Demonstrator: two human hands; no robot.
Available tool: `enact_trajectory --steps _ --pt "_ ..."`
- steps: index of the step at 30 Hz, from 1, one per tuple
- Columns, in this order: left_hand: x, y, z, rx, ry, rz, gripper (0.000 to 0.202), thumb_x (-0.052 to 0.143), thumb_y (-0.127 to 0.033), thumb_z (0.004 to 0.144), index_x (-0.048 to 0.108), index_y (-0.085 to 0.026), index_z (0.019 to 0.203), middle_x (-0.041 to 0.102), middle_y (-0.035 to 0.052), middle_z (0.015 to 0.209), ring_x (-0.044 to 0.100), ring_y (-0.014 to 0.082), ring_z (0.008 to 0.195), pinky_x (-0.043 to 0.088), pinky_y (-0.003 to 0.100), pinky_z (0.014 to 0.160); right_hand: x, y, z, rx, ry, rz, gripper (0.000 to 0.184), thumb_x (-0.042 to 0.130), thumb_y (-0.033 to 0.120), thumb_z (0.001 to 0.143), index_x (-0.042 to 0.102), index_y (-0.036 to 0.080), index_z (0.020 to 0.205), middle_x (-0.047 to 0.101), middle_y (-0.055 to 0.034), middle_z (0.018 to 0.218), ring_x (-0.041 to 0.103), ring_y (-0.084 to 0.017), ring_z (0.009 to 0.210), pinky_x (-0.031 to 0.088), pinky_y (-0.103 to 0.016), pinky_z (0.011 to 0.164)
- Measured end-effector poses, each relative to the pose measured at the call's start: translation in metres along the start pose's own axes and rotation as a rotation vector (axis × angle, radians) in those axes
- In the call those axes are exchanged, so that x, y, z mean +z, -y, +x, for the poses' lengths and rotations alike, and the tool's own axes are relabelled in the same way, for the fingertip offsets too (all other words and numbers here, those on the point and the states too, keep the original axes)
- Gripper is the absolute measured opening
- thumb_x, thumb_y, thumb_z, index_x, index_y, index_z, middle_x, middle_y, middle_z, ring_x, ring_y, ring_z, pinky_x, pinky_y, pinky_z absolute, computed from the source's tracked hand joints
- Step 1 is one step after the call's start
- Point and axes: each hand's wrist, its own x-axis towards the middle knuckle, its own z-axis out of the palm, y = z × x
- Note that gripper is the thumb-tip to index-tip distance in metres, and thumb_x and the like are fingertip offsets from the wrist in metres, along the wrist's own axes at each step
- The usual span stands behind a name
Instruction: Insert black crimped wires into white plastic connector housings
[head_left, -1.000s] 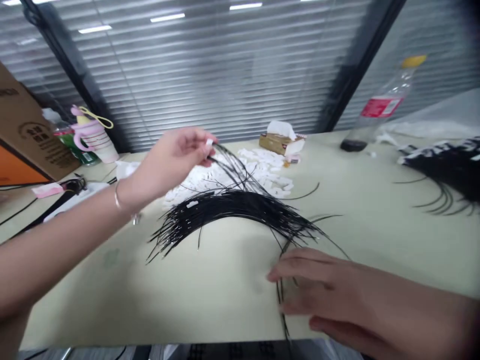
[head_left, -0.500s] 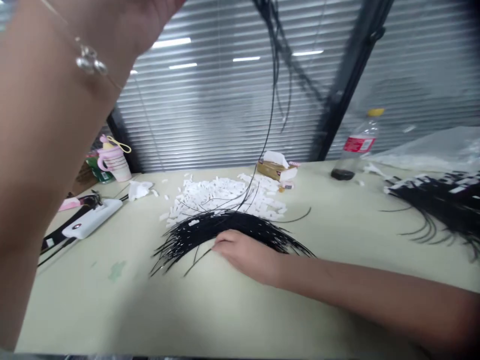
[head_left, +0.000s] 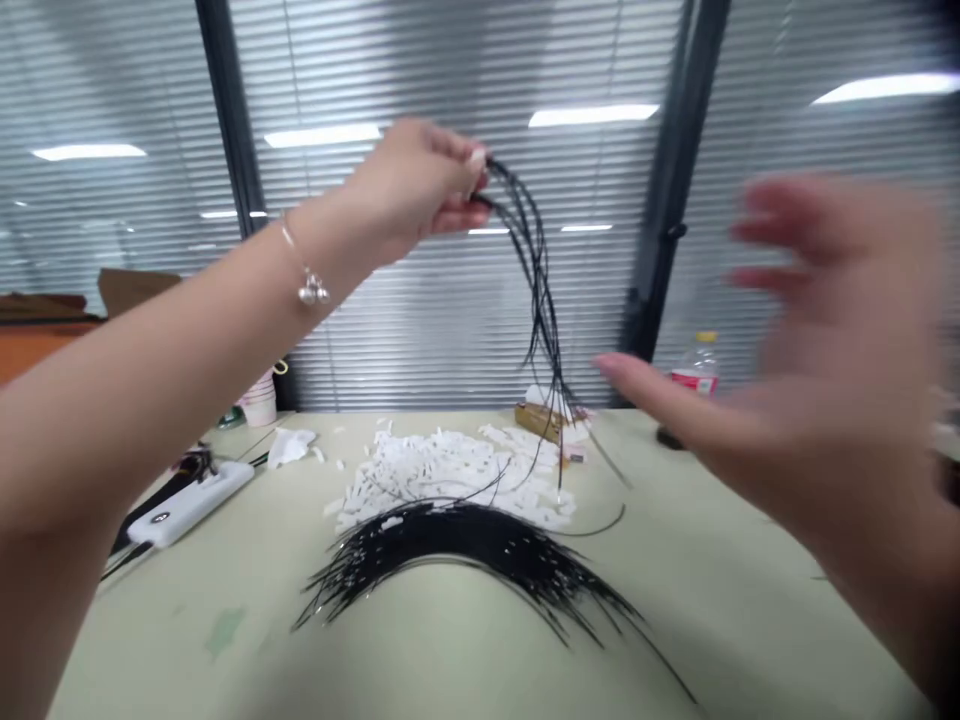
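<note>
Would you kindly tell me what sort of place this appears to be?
Probably an office or light workroom: a table bears a bundle of black wires and scattered small white pieces, with blinds behind.

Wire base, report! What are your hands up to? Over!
Left hand pinching hanging black wires. Right hand open, apart. Curved black wire bundle on table. Nothing visibly blocking either hand.

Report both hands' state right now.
Left hand: closed, holding a bunch of black wires.
Right hand: open, blurred, nothing visibly held.
</note>
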Motion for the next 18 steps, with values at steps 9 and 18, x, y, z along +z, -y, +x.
enact_trajectory --steps 9,18 --pt "-0.003 0.031 0.026 0.016 -0.112 -0.007 0.017 0.048 0.002 0.084 0.057 -0.009 0.074 0.056 -0.0001 0.067 0.058 0.0077 0.061 0.052 0.031 0.080 0.087 -0.049 -0.005 0.593 0.777 0.757 0.027 0.045 0.038 0.091 0.057 0.014 0.091 0.048 0.0057 0.055 0.051 -0.008 0.050 0.048 -0.025 0.055" --pt "-0.054 0.032 0.035 0.091 -0.371 -0.062 0.024 0.045 0.001 0.088 0.054 -0.013 0.071 0.050 -0.0035 0.064 0.050 0.0037 0.062 0.049 0.025 0.081 0.096 -0.081 -0.086 0.812 0.881 0.687 0.031 0.046 0.041 0.092 0.057 0.013 0.087 0.055 0.0030 0.068 0.049 -0.006 0.051 0.043 -0.021 0.048"
